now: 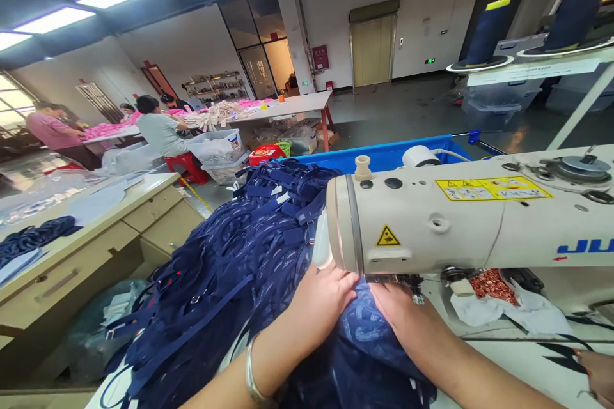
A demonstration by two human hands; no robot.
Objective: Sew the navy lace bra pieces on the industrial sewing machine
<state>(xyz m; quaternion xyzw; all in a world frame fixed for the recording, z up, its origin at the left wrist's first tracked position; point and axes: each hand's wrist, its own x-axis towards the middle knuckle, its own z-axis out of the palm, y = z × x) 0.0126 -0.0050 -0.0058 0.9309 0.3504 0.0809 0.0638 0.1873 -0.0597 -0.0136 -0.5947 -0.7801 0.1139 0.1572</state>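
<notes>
While both forearms reach forward, the left hand (322, 297) and right hand (405, 316) lie flat, fingers spread, pressing the dark blue patterned lace fabric (357, 339) under the head of the cream industrial sewing machine (432, 220). Left of them, a heap of navy strapped garments (225, 268) crowds the white desk (518, 364) edge; open floor lies beyond. Seated workers (158, 128) fill a bright workshop.

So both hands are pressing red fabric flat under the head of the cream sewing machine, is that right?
Not quite: the fabric is navy blue, not red. The head view shows the left hand and the right hand both flat on it, under the head of the cream sewing machine.
</notes>
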